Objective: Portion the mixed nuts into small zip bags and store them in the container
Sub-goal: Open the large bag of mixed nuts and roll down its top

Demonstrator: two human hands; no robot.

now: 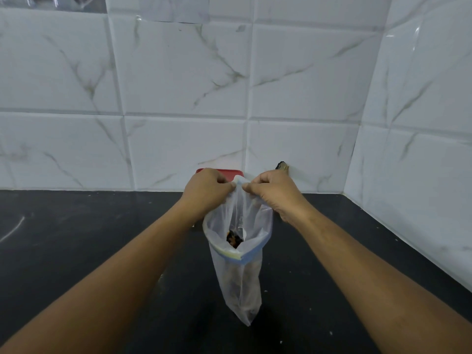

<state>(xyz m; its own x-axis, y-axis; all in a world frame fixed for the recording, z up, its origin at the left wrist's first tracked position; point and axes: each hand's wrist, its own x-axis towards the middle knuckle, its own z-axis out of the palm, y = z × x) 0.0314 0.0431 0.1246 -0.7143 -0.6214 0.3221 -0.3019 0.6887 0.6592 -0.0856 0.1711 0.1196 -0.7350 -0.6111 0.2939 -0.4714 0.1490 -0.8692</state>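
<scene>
Clear, floppy plastic made up the one zip bag (pixel 237 267), which hung above the black counter (pixel 76 251), its mouth gaping, with a few dark nuts (pixel 233 238) visible inside. The left hand (pixel 204 190) and right hand (pixel 275 192) each pinched the far rim of the mouth, grips closed. It looked light and slippery, best held at the stiffer zip strip. One red container (pixel 219 171) sat behind.

No legible text, label, brand or number on any surface in view.
</scene>
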